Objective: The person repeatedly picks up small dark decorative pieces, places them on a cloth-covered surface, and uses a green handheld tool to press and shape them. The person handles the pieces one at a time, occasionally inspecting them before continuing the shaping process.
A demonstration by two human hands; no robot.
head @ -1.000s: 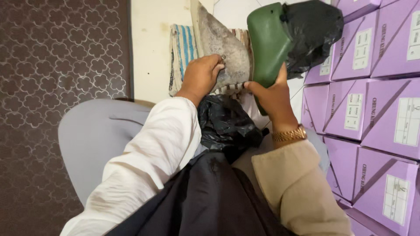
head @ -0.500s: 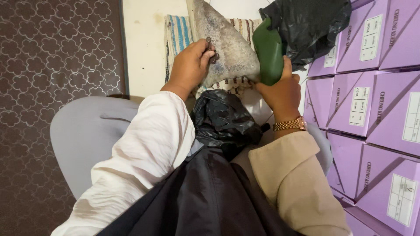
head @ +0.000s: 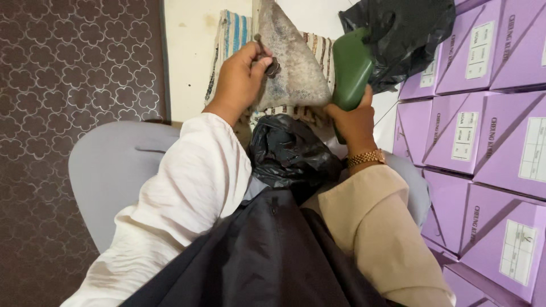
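Grey sole (head: 296,62), rough and speckled, held up at the centre of the view, above the striped cloth (head: 230,34) on the floor. Left hand (head: 242,79): grip closed on the sole's left edge, thumb and fingers also pinching a small dark object (head: 272,67) against its face; what that object is cannot be told. Right hand (head: 354,116): grip clamped on a green shoe form (head: 350,71) just right of the sole and touching it. A black plastic bag (head: 398,34) covers the form's upper end. A second black bag (head: 290,150) lies below the sole, on the lap. Purple boxes (head: 483,131) are stacked to the right of the sole.
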